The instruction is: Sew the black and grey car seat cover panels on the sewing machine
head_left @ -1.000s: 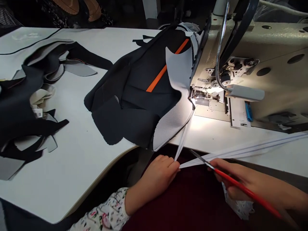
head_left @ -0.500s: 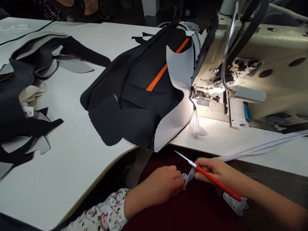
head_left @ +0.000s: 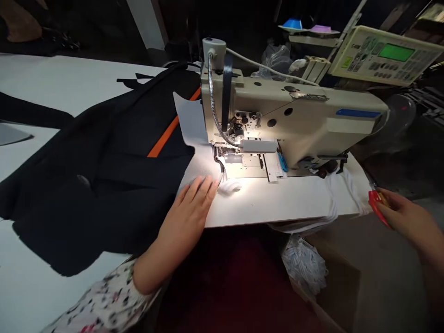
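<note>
My left hand (head_left: 190, 208) lies flat with fingers stretched on the light grey fabric panel (head_left: 194, 159), close to the sewing machine's needle area. That panel joins a large black fabric piece (head_left: 114, 185) with an orange strip (head_left: 164, 138) across it. A bunched white strip (head_left: 229, 187) lies just right of my fingertips. At the far right, my right hand (head_left: 404, 215) is closed around the red handles of scissors (head_left: 378, 208), past the table's right end. The scissors' blades are dark and hard to make out.
The sewing machine (head_left: 305, 111) stands on the white table (head_left: 256, 203), with a control panel (head_left: 388, 55) behind it. White cords (head_left: 333, 199) hang over the front edge. Below, a box (head_left: 342, 286) holds a tangle of white strips (head_left: 305, 263). A blue tool (head_left: 282, 159) lies by the machine bed.
My view has turned right. My left hand has let go of the white strip and moved up onto the grey fabric. My right hand has carried the scissors far to the right.
</note>
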### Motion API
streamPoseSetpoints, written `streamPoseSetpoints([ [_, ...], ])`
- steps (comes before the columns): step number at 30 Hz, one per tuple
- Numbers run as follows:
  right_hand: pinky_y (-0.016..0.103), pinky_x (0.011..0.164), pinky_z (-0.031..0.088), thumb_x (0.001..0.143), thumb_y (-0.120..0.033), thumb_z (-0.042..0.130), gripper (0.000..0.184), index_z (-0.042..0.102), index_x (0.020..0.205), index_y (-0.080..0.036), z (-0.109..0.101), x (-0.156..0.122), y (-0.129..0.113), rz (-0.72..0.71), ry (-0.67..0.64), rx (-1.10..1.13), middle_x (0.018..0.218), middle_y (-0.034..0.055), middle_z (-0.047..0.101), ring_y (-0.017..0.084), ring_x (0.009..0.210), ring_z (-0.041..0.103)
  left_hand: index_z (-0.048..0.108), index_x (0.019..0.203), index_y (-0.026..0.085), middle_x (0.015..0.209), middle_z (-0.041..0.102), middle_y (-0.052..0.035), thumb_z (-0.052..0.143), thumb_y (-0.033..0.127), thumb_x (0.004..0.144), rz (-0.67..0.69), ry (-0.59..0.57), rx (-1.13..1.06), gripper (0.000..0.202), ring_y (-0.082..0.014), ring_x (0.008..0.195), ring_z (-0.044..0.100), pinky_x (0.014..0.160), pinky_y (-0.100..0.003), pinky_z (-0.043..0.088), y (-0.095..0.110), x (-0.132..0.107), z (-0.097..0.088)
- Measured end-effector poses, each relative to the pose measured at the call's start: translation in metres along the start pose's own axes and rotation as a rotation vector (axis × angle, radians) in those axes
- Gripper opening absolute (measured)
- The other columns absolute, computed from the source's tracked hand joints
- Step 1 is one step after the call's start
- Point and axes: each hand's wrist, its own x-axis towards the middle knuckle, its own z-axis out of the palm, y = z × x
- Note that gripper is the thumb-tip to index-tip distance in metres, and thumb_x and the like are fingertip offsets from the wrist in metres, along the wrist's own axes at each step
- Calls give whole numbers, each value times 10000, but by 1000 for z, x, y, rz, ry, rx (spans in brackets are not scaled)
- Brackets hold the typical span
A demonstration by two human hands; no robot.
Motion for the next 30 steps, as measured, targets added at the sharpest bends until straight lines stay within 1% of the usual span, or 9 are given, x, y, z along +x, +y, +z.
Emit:
streamPoseSetpoints([
  [3, 451, 538, 427, 647, -475, 749, 222, 733, 791, -307, 14, 41, 9, -28, -11, -128, 665, 130, 689, 278, 493, 599, 399, 1571, 77, 1590, 440, -173, 319, 39, 967, -45, -108, -3, 611, -344, 1458, 421, 1166, -487, 443, -9, 12, 0],
  [5, 501, 667, 455, 730, -463, 639, 199, 716, 806, -296, 30, 46, -14, -173, 20, -198, 752, 160, 702, 337, 643, 652, 445, 1543, 115, 1544, 488, -151, 335, -11, 909, -75, -187, -41, 656, -317, 1392, 484, 1150, -466, 460, -16, 15, -7],
  [9, 519, 887, 462, 912, -442, 495, 311, 728, 957, -241, 69, -5, -127, -553, 84, -1, 1019, 204, 746, 387, 1013, 675, 488, 1489, 155, 1491, 500, -129, 466, -15, 796, -95, -276, -133, 714, -299, 1335, 496, 1145, -447, 461, -23, 14, -18],
  [12, 408, 869, 503, 984, -457, 475, 324, 733, 955, -263, 102, -54, -235, -780, -157, 234, 981, 85, 770, 275, 944, 695, 536, 1409, 147, 1409, 539, -134, 447, -26, 834, -111, -300, -64, 607, -275, 1219, 552, 1060, -405, 500, -20, 14, -16],
  [15, 370, 833, 473, 1005, -487, 472, 357, 683, 910, -216, 138, -72, -321, -830, -395, 247, 929, 82, 714, 253, 928, 631, 631, 1204, 181, 1055, 651, -74, 418, 31, 941, -107, -357, 35, 371, -231, 873, 613, 744, -336, 515, -18, 25, -20],
  [17, 378, 827, 456, 985, -442, 503, 292, 634, 895, -197, 159, -68, -354, -804, -406, 219, 970, 107, 668, 272, 968, 591, 655, 1048, 202, 870, 636, -39, 426, 76, 978, -75, -324, 53, 271, -224, 800, 616, 653, -322, 448, -20, 38, -27],
  [21, 397, 830, 437, 803, -298, 644, 168, 557, 907, -198, 181, -55, -364, -785, -414, 186, 1014, 119, 599, 293, 979, 531, 666, 1003, 229, 851, 683, -20, 482, 149, 966, -153, -232, 14, 204, -223, 821, 671, 599, -311, 370, -19, 61, -32],
  [26, 376, 826, 422, 742, -264, 632, 165, 492, 820, -225, 179, -59, -349, -749, -442, 212, 930, 67, 563, 260, 944, 505, 479, 1483, 238, 874, 735, -41, 584, 431, 971, -193, -352, -14, 557, -269, 728, 680, 546, -308, 337, -13, 60, -10],
  [30, 392, 870, 414, 784, -374, 654, 199, 522, 808, -228, 181, -65, -351, -700, -451, 241, 939, 51, 571, 258, 972, 515, 674, 1120, 246, 797, 682, -29, 505, 208, 991, -134, -346, 36, 217, -244, 726, 645, 575, -314, 322, -28, 65, -15],
])
